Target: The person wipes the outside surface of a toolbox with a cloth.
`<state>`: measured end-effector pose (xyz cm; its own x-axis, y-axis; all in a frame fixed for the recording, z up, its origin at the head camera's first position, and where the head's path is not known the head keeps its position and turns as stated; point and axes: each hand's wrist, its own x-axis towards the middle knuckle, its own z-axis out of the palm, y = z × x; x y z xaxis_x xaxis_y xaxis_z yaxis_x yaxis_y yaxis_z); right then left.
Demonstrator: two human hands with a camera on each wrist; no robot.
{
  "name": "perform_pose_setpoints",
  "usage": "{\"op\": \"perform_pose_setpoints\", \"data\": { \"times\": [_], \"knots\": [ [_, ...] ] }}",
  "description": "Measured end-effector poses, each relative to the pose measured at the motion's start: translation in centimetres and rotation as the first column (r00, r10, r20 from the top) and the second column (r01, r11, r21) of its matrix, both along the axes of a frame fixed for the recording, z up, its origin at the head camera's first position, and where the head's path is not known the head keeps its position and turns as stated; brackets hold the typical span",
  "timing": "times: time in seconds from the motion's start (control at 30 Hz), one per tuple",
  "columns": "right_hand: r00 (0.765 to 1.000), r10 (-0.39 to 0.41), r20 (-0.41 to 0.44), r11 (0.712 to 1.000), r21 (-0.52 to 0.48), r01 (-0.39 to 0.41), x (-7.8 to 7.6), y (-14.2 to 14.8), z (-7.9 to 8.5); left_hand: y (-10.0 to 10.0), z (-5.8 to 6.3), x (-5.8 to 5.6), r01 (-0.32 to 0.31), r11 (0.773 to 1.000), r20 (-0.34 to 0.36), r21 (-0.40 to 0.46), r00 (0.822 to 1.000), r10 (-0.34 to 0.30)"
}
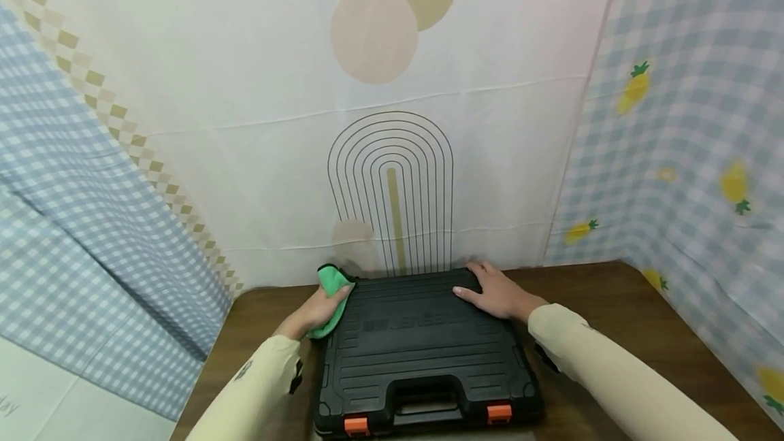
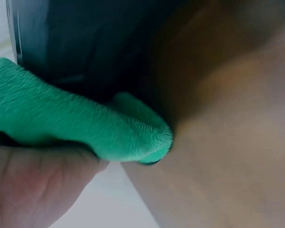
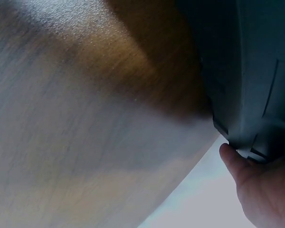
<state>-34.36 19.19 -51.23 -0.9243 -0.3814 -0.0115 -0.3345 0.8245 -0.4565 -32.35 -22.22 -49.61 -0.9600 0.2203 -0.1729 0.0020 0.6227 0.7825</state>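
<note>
A black hard plastic tool case (image 1: 422, 339) lies flat on the wooden table, its handle and two orange latches facing me. My left hand (image 1: 321, 306) holds a green cloth (image 1: 333, 281) with a dark edge against the case's far left side. In the left wrist view the plush cloth (image 2: 76, 114) is folded beside the thumb side of the hand (image 2: 38, 185). My right hand (image 1: 499, 293) rests on the case's far right corner, thumb on the lid. The right wrist view shows a finger of that hand (image 3: 270, 190) touching the case's edge (image 3: 242, 95).
The brown wooden table (image 1: 588, 305) extends on both sides of the case. A white patterned curtain (image 1: 275, 175) hangs right behind the table. Blue checked cloths hang at the left (image 1: 110, 209) and right (image 1: 674, 175).
</note>
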Motion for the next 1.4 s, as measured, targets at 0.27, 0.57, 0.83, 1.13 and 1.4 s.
{"op": "perform_pose_setpoints", "data": {
  "times": [0.27,0.57,0.83,1.13,1.4],
  "knots": [
    [1.0,-0.012,0.02,1.0,-0.012,0.012,-0.2,-0.4,-0.1,-0.8,-0.5,9.2,-0.037,0.995,-0.045,0.097,0.998,0.042],
    [1.0,-0.028,0.003,0.999,-0.015,0.028,-0.1,0.3,-0.5,-0.4,-3.9,17.9,0.134,0.991,-0.289,-0.027,0.948,-0.136],
    [1.0,-0.021,0.002,1.0,-0.005,0.021,-0.2,-0.1,-0.4,-0.9,-6.5,19.0,-0.01,0.935,-0.702,-0.355,0.664,-0.259],
    [1.0,-0.026,-0.009,1.0,0.009,0.026,-0.2,0.0,-0.3,-0.7,-6.8,18.5,-0.183,0.824,-0.754,-0.537,0.541,-0.372],
    [1.0,-0.027,-0.011,1.0,0.005,0.027,-0.2,0.0,-0.6,2.7,-7.9,19.1,-0.38,0.72,-0.811,-0.581,0.344,-0.473]
  ]
}}
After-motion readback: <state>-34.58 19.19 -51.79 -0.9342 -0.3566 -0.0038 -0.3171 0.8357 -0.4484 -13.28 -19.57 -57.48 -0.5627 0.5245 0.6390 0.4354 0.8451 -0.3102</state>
